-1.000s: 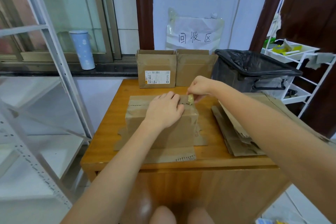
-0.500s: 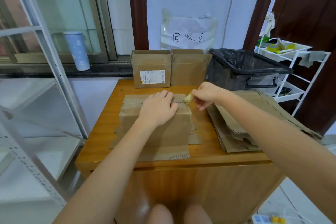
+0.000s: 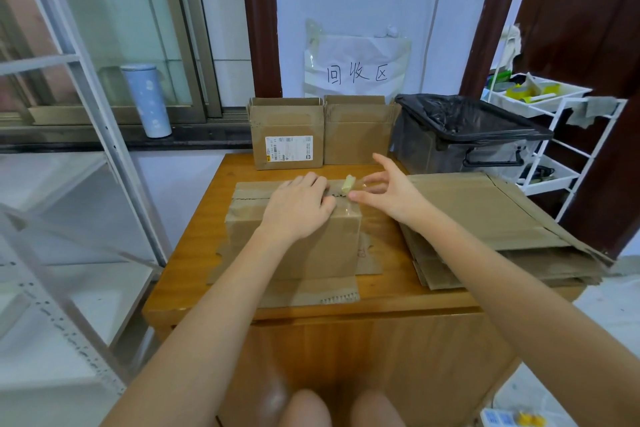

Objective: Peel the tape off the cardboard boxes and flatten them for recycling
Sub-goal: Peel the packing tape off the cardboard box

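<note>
Here left hand [image 3: 298, 208] presses flat on box [image 3: 311, 246]; right hand [image 3: 388, 191] splayed, empty, beside tape [image 3: 347, 184].

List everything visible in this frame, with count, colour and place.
taped box: 1, brown, table centre, under left hand
tape wad: 1, yellowish, on box top by right fingers
open boxes: 2, brown, table's far edge
flat cardboard: stack, brown, table right
table: 1, wooden
bin: 1, black liner, far right of table
bottle: 1, pale blue, windowsill
sign: 1, white, wall
cart: 1, white, right
left hand: flat on box
right hand: fingers spread, beside wad
</note>
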Motion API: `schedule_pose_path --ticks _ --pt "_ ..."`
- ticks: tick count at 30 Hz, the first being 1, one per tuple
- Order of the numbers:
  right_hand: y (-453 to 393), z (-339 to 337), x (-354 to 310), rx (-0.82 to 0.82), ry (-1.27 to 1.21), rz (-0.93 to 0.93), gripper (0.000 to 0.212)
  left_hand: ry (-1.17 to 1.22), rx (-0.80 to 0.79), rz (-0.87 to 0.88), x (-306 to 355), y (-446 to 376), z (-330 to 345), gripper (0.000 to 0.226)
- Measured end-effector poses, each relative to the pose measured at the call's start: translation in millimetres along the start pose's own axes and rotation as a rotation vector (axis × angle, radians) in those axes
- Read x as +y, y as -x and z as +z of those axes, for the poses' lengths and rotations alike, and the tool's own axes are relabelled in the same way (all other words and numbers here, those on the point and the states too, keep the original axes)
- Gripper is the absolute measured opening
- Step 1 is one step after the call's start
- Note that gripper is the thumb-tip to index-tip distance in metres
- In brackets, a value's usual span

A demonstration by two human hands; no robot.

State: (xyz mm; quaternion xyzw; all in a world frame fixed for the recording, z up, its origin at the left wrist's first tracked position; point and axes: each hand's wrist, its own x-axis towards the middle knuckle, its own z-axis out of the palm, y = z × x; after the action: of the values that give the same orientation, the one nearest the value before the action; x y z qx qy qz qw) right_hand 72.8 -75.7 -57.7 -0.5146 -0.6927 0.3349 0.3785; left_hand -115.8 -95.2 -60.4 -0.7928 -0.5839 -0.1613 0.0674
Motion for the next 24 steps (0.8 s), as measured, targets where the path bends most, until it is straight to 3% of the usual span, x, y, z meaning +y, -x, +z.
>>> schedule_pose_path --ticks 4,7,14,20,24 --pt "0.2 1.9 -6.6 -0.044 0.102 -0.149 0.048 -0.006 -0.002 0.006 0.0 -0.2 -0.3 0.040" --pt "-4.0 2.8 -9.1 -0.042 0.141 -0.160 0.034 -0.009 -0.003 0.005 -0.3 -0.6 -0.1 0.040" --pt "6.2 9.6 1.7 0.126 0.020 -0.202 0.020 -0.001 -0.001 -0.018 -0.5 -1.3 0.7 0.040" --pt "17.3 18.9 18.3 0.158 -0.050 -0.330 0.021 -0.012 0.011 -0.020 0.3 -1.0 1.4 0.039" --pt "22.7 23.9 23.0 0.181 -0.110 -0.270 0.028 -0.016 0.011 -0.011 -0.1 -1.3 1.5 0.038"
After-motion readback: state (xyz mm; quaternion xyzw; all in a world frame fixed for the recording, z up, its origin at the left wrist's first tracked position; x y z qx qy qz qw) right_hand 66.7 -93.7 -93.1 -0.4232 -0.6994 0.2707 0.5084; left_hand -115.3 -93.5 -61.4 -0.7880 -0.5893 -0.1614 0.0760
